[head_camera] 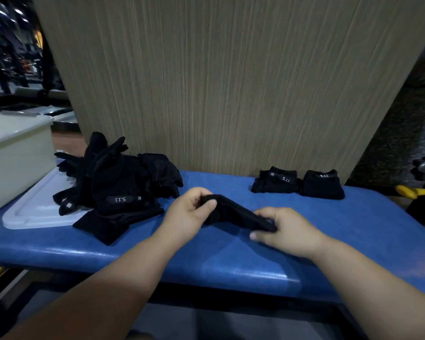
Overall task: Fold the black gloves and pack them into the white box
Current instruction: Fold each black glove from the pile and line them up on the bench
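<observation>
A black glove (233,212) is stretched between both hands just above the blue bench top. My left hand (189,214) grips its left end, thumb on top. My right hand (287,229) pinches its right end against the fingers. A loose heap of black gloves (118,182) lies to the left, partly on a white lid (35,212). Two folded glove bundles, one at left (276,181) and one at right (322,184), sit side by side at the bench's far right. The white box (17,153) stands at the left edge; its inside is hidden.
The blue padded bench (231,261) ends close to my body at its front edge. A tall wood-grain panel (219,82) rises right behind it. A yellow-and-black metal fitting (417,190) sticks out past the right end.
</observation>
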Motion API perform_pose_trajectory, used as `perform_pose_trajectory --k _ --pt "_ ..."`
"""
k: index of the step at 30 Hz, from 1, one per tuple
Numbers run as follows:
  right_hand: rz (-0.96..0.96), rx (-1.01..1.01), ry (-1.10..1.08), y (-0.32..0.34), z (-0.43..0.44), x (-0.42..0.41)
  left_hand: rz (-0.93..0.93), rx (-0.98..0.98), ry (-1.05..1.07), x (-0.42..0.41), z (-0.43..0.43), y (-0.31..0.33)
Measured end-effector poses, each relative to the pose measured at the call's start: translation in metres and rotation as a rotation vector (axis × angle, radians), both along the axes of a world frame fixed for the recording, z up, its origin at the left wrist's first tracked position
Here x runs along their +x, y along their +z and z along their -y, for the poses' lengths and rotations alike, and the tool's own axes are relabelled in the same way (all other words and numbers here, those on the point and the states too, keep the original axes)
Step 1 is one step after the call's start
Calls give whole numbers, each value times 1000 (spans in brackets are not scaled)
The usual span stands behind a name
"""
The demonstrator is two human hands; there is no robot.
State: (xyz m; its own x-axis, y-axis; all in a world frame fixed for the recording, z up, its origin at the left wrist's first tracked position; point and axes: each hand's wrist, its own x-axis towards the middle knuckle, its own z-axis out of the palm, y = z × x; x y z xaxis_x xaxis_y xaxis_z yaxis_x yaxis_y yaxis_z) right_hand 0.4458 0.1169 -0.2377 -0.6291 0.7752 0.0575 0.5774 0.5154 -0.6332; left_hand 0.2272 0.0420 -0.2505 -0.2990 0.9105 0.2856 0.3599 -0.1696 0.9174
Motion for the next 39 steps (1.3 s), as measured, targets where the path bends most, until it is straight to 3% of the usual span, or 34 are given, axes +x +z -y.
perform_pose_trajectory --k 2,5,11,14,17,20,25,29,31,34,37,39 --pt "-243 -54 -105 2 -1 -3 194 2 3 6 -2 8" --pt "-547 -315 -147 9 0 -6 415 -45 20 14 -7 13" --pt "-433 -647 -283 10 -5 -4 416 -202 -4 18 -7 10" --pt "-370 -672 -300 11 -6 -2 340 -229 87 13 -12 4" --pt "-276 -548 -318 9 -6 -2 5 -289 168 10 -14 -1" --pt "-88 -299 -346 6 -10 -3 -321 -249 199 10 -12 -5" --pt "168 -72 -411 3 -19 -1 -372 -212 156 5 -7 -9" --pt "288 -6 -483 6 -26 0 -420 -172 178 -14 6 -12" --pt "241 55 -538 7 -28 -2 -469 -144 208 -24 15 -14" --pt "14 260 -563 13 -26 -15 -562 -73 264 -40 27 -17" --pt "-111 428 -411 16 -16 -42 -695 -38 379 -52 35 -19" --pt "-140 425 -284 13 -7 -65 -825 -8 495 -60 38 -20"
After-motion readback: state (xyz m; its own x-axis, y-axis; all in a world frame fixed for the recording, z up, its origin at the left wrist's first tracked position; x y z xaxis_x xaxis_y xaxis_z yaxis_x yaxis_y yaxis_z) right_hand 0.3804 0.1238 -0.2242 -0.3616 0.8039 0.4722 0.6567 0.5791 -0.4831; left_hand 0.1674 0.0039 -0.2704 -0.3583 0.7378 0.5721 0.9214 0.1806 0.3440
